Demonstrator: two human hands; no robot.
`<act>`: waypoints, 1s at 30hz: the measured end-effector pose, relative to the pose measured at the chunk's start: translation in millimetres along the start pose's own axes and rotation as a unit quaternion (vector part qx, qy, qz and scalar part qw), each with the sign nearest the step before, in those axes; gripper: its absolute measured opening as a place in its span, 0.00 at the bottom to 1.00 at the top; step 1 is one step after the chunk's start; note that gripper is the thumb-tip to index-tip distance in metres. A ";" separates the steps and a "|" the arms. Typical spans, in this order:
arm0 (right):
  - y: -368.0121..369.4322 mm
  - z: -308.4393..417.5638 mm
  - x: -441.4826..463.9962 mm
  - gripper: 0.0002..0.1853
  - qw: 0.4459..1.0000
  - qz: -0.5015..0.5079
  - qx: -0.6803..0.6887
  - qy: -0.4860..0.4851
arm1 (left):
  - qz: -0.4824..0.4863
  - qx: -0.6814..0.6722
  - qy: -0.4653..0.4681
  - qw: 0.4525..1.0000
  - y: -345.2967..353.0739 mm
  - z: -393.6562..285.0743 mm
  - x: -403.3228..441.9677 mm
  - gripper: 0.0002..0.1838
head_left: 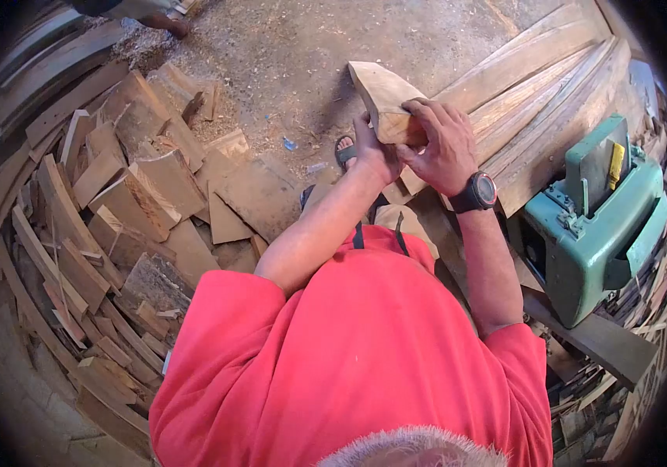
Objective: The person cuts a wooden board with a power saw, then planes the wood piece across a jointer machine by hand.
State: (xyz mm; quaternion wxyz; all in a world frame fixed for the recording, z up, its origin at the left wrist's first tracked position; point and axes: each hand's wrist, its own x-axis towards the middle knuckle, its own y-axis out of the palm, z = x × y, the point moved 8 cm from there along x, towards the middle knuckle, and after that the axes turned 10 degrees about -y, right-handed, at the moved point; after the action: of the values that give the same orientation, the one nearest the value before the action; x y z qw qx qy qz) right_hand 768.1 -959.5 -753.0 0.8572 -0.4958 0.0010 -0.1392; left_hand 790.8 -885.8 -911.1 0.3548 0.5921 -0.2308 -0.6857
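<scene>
A thick pale wooden block (384, 93) with a curved, tapering shape is held up in front of me. My left hand (376, 153) grips its lower left edge from beneath, its fingers partly hidden behind the wood. On the right, my right hand (446, 144) wraps its fingers over the near end of the block, the thumb underneath. A black watch (474, 192) with a red ring is on my right wrist. The block's far end points up and to the left, over the floor.
Wood offcuts (147, 194) are heaped at the left. Long planks (536, 101) lie at the upper right, beside a green machine (602, 226). Another person's foot (172, 25) shows at the top left. Shavings and a blue scrap (290, 144) lie on the floor.
</scene>
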 end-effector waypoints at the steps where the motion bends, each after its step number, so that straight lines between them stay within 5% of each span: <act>1: 0.5 0.5 1.1 0.34 1.000 -0.003 0.007 -0.005 | 0.006 -0.017 -0.008 1.000 -0.1 0.7 0.4 0.35; 20: -3.7 -1.6 15.2 0.33 0.999 -0.033 0.003 -0.025 | 0.022 -0.024 0.005 0.999 7.7 -9.4 11.2 0.42; 30: -11.4 -14.8 22.3 0.33 0.997 -0.061 -0.010 -0.039 | -0.012 -0.007 0.004 1.000 16.2 -8.8 15.0 0.36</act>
State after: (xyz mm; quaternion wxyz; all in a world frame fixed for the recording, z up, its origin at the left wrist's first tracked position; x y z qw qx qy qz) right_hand 784.8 -982.8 -747.8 0.8415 -0.5086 -0.0609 -0.1715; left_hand 802.1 -906.8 -910.6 0.3512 0.5954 -0.2173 -0.6892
